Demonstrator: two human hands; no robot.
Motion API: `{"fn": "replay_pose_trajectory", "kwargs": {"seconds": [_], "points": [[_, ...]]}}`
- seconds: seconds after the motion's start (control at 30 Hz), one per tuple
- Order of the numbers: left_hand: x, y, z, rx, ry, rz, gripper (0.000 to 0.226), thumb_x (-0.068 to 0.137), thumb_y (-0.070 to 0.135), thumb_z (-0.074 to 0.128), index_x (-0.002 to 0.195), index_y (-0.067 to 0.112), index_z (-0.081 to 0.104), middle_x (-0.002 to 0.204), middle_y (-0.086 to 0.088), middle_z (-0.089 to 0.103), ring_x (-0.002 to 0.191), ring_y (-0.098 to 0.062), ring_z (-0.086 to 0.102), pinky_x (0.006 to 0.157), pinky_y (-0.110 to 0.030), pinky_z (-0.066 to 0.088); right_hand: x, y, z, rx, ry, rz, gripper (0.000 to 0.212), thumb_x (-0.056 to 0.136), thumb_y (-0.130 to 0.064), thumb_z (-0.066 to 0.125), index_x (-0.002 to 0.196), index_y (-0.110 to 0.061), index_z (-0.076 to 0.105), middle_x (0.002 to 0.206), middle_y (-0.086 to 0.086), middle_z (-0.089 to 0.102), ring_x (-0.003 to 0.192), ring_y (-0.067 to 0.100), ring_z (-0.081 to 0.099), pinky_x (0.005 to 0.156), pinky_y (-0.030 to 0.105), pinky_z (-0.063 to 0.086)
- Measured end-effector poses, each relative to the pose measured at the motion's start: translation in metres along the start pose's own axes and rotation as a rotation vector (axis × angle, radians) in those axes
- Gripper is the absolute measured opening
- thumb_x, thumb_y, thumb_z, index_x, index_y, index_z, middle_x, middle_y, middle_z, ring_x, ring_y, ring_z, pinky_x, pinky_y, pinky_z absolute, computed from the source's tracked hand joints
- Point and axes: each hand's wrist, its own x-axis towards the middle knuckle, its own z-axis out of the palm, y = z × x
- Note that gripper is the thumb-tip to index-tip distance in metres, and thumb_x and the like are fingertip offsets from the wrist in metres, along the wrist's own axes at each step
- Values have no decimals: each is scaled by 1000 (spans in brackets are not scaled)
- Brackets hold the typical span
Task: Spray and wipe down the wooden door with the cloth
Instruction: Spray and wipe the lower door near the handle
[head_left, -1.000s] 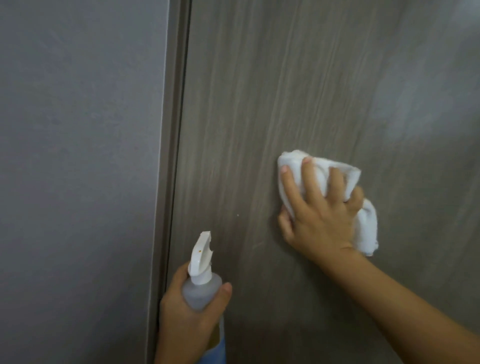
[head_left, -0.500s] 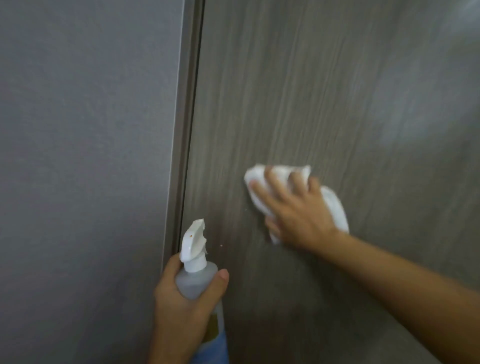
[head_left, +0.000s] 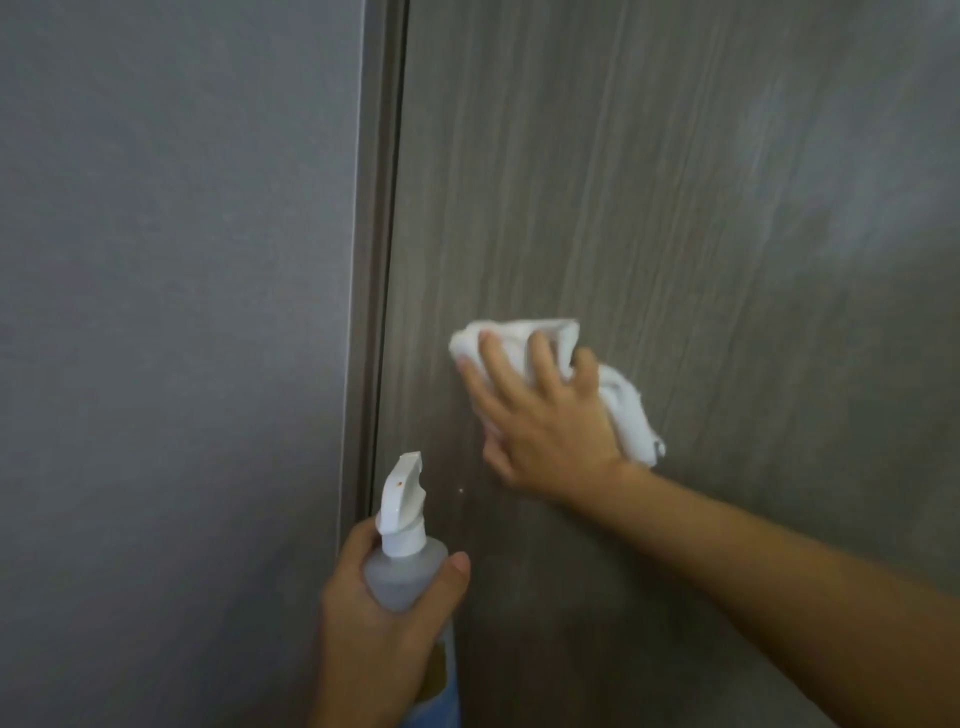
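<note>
Leftward since a second ago, your right hand (head_left: 545, 421) presses one crumpled white cloth (head_left: 618, 395) flat-fingered against the grey-brown wooden door (head_left: 675, 208), near its frame (head_left: 371, 260). Your left hand (head_left: 379, 623) grips one spray bottle (head_left: 402, 551) upright, thumb wrapped round its clear neck.

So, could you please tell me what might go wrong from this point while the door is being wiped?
The white cloth is bunched under the right hand, and a loose tail hangs free at its right, so it may slip or wipe unevenly. The left hand grips the spray bottle close to the wooden door and its frame; the nozzle could knock them. A pale speck beside the nozzle may be missed.
</note>
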Motion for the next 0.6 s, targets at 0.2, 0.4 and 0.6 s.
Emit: {"fn": "replay_pose_trajectory", "kwargs": {"seconds": [0.2, 0.4, 0.6], "points": [[2, 16, -6, -48, 18, 72, 55, 51, 44, 87, 95, 15, 72, 82, -1, 74, 72, -12, 70, 67, -19, 55, -108, -62, 33, -148, -190, -410, 95, 90, -63, 59, 166, -15, 27, 165, 18, 31, 130, 48, 38, 102, 61, 30], [7, 26, -10, -85, 39, 73, 52, 49, 51, 82, 92, 24, 73, 81, 0, 74, 70, -10, 70, 65, -19, 56, -74, -9, 12, 9, -41, -255, 87, 83, -55, 65, 160, -20, 42, 152, 17, 45, 116, 44, 43, 90, 58, 49], [14, 7, -16, -6, 33, -5, 46, 59, 35, 90, 99, 22, 70, 87, 8, 74, 78, -11, 71, 72, -35, 56, 28, 86, -37, 85, 70, 251, 74, 89, -47, 50, 158, -22, 40, 146, 19, 46, 114, 44, 41, 88, 58, 38]]}}
